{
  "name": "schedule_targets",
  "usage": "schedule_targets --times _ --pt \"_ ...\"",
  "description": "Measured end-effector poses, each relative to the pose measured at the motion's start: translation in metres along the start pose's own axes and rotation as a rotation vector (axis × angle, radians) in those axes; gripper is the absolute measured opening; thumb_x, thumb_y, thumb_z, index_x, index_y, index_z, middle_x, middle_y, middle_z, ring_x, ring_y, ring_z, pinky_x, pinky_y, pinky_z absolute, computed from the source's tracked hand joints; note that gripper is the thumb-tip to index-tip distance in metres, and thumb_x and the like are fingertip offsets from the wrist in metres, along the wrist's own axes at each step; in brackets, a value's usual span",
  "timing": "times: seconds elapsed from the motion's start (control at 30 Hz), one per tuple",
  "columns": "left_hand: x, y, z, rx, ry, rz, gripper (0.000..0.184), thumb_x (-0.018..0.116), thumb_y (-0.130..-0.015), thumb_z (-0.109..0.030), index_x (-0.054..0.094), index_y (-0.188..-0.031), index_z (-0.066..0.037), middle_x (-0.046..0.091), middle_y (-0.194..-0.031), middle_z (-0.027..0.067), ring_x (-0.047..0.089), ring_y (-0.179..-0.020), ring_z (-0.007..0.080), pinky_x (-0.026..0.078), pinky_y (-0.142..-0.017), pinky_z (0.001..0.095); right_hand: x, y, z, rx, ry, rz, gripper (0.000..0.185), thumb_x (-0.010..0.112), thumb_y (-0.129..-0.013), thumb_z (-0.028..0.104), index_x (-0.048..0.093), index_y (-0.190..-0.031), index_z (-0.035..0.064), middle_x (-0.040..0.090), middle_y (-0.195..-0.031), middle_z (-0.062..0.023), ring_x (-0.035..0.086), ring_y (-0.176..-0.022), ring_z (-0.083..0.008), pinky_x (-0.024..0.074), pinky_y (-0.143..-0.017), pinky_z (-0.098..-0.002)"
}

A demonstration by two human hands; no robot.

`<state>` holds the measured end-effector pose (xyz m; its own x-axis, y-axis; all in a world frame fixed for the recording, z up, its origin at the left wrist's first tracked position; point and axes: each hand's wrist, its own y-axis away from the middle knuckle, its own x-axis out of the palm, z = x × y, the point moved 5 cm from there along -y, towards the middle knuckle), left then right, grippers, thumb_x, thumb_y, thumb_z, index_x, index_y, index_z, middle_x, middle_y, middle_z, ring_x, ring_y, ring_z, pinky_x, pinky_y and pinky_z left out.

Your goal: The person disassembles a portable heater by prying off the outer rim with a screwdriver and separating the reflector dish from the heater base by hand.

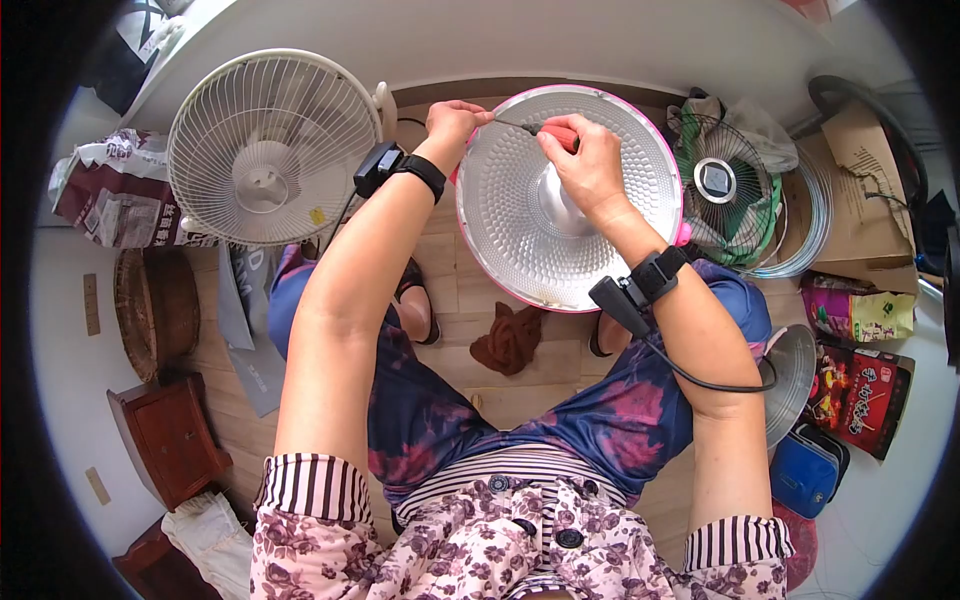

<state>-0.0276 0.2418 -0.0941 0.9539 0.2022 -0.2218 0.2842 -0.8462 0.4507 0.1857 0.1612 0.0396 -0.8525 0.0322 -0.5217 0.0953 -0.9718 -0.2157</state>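
"What's the right hand (590, 170) doing?"

"Its fingers are curled closed around the red handle of a screwdriver (563, 135), whose thin shaft points toward the left hand (455, 120)."

"And the left?"

"It sits at the upper-left rim of the silver dish (510, 220) (the one edged in pink). Its fingers bend in at the shaft's tip, but I can't tell whether they grip it."

"Where's the dish, exactly?"

"In front of the person, its dimpled hollow facing up, with the screwdriver above its upper part."

"Anything near it?"

"A white fan (262, 185) stands to the left, a black wire fan guard (715, 180) is just to the right, and a crumpled brown cloth (507, 340) lies on the floor (555, 385) between the feet."
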Motion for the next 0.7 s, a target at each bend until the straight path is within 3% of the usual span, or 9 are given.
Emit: schedule_targets --times 0.7 --pt "0.002 0.008 -0.0005 -0.03 0.133 0.049 0.012 0.079 -0.072 -0.006 0.07 -0.079 -0.001 0.069 -0.085 0.0086 0.06 -0.081 0.0174 0.049 -0.075 0.0334 0.0025 -0.0014 0.005 -0.026 0.031 -0.006 0.023 0.068 -0.08 0.019 0.069 -0.094 0.001 0.07 -0.084 -0.0161 0.069 -0.079 -0.0269 0.0535 -0.073 -0.034"
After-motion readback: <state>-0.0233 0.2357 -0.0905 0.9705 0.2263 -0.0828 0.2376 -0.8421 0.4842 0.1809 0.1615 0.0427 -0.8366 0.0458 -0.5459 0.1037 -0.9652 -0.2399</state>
